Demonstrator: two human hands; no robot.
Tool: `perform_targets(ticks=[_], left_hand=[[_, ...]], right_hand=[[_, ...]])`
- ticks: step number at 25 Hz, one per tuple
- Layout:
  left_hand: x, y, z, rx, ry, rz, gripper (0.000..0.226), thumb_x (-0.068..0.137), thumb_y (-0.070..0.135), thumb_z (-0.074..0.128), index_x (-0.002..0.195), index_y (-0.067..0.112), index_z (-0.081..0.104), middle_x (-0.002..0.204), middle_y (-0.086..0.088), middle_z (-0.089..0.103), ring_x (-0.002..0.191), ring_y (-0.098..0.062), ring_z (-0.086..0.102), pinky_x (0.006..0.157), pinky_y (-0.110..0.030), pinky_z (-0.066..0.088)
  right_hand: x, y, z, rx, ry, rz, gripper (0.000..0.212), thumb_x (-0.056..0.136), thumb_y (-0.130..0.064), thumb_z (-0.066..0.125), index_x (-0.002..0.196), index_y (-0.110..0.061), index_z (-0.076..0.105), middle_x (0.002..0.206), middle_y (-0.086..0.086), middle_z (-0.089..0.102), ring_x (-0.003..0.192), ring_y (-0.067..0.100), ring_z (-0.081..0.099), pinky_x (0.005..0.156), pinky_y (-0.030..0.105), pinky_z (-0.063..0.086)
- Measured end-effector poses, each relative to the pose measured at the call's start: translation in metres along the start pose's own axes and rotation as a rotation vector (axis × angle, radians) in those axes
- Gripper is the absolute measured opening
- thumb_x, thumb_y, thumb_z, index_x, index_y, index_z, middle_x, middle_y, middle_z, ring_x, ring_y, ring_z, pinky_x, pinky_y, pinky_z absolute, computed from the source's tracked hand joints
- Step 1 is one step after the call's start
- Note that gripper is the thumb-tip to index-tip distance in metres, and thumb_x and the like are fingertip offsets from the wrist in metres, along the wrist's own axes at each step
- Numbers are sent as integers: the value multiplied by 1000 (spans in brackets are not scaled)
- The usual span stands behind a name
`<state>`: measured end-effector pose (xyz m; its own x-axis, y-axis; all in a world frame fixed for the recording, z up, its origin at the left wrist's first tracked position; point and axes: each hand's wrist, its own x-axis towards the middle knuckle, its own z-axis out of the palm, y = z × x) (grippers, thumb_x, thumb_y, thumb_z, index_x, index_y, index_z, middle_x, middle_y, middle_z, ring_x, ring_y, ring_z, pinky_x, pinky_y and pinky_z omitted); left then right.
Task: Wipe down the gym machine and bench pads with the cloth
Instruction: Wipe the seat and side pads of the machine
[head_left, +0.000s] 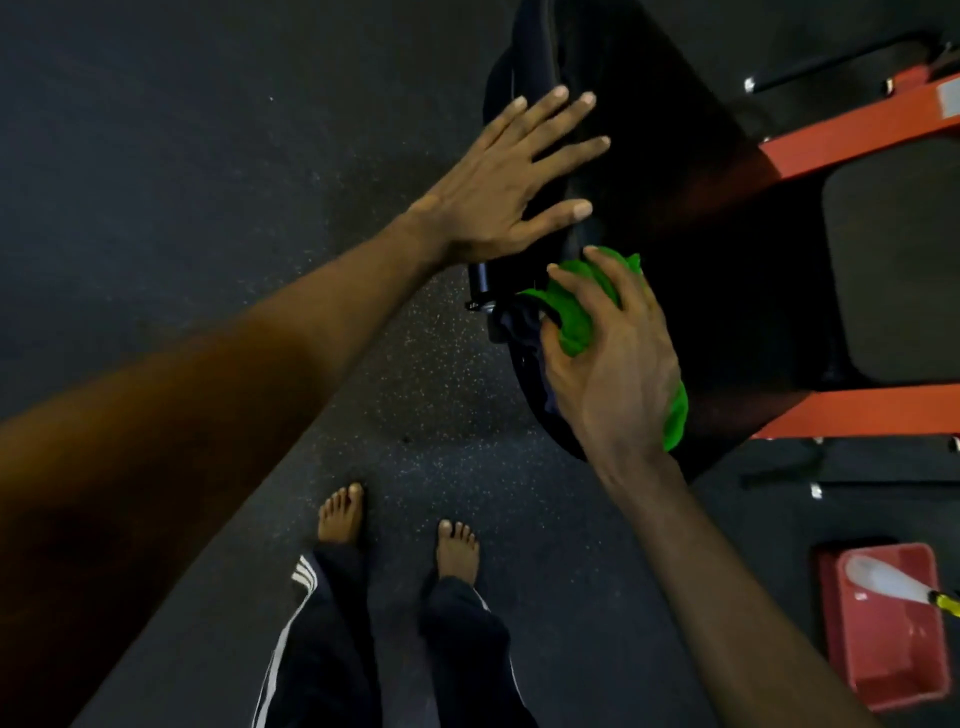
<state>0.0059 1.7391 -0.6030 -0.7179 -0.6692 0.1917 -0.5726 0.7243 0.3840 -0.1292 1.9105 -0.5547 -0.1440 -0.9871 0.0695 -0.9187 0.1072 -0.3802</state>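
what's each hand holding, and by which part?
Right hand grips the green cloth, bunched up under its palm, against the black pad. Left hand holds nothing; it lies flat and spread on the pad.

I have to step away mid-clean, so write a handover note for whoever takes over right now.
Left hand: open, fingers spread flat on the black pad.
Right hand: grips the bunched green cloth against that pad's lower edge.
Done: cannot tell which surfaces are wiped.
Left: probably the second pad and orange frame.
A white bottle lies in the red tub on the floor.
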Motion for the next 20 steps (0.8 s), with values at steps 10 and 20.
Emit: perform_targets(ticks=[10, 20], left_hand=[[22, -57, -22, 65, -78, 103, 62, 105, 61, 25, 158, 29, 25, 168, -8, 10, 155, -27, 2, 125, -45, 1], [42, -81, -26, 42, -55, 241, 55, 106, 58, 24, 151, 29, 39, 159, -9, 32, 154, -28, 13, 125, -44, 5]], right_hand=[[13, -20, 9, -96, 29, 76, 49, 86, -27, 69, 135, -32, 63, 149, -8, 50, 138, 31, 45, 103, 48, 50], [0, -24, 6, -139, 35, 116, 54, 84, -23, 74, 136, -31, 62, 151, -9, 48, 138, 30, 45, 100, 49, 52]])
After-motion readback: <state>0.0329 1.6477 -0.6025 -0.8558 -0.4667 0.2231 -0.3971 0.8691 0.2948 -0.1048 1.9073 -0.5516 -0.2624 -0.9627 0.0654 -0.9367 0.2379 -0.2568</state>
